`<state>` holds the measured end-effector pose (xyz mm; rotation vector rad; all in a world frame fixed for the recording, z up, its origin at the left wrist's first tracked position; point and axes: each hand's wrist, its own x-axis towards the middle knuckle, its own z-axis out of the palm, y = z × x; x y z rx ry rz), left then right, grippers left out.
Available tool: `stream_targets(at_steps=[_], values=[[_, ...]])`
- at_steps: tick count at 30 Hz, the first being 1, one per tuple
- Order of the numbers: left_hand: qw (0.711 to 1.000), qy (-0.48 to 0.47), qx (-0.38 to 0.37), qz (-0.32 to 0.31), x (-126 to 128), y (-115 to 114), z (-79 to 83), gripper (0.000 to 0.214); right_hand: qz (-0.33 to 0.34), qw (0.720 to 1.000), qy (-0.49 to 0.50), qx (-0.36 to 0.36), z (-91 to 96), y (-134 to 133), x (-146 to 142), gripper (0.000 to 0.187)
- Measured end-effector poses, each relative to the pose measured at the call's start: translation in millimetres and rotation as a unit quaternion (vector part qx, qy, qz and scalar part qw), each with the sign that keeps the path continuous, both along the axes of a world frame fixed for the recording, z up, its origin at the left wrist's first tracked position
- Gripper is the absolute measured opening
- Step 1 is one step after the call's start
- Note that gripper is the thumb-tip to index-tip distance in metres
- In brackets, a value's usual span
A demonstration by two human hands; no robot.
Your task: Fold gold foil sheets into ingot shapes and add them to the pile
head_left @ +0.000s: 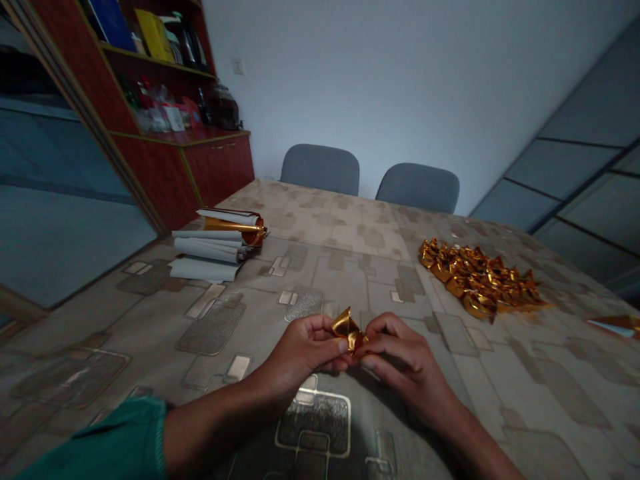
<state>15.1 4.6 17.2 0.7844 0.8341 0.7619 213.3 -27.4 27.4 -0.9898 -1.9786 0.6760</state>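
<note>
Bare left hand (300,350) and right hand (405,367) meet over a beige patterned tablecloth (545,393), pinching a folded gold foil piece (347,329).
Across the cloth, a stack of rolled white sheets (207,250) and a gold foil roll (233,225) lie left, a heap of folded gold foil shapes (477,277) right; both hands close narrowly on the piece, held between them.
</note>
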Motion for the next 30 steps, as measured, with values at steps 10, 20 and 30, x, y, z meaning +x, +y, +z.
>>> stream_targets(at_steps=[10, 20, 30], values=[[0.999, -0.001, 0.030, -0.014, -0.7, 0.3, -0.9, 0.041, -0.032, 0.995, 0.064, -0.063, -5.2, 3.7, -3.8, 0.017], [0.999, 0.012, 0.033, -0.034, 1.0, -4.5, -3.4, 0.043, -0.058, 0.986, 0.099, -0.125, -13.8, 5.9, -9.7, 0.019], [0.997, 0.044, 0.057, -0.011, 4.2, -6.5, -1.4, 0.026, -0.092, 0.969, 0.115, -0.196, -18.7, 7.5, -10.8, 0.024]])
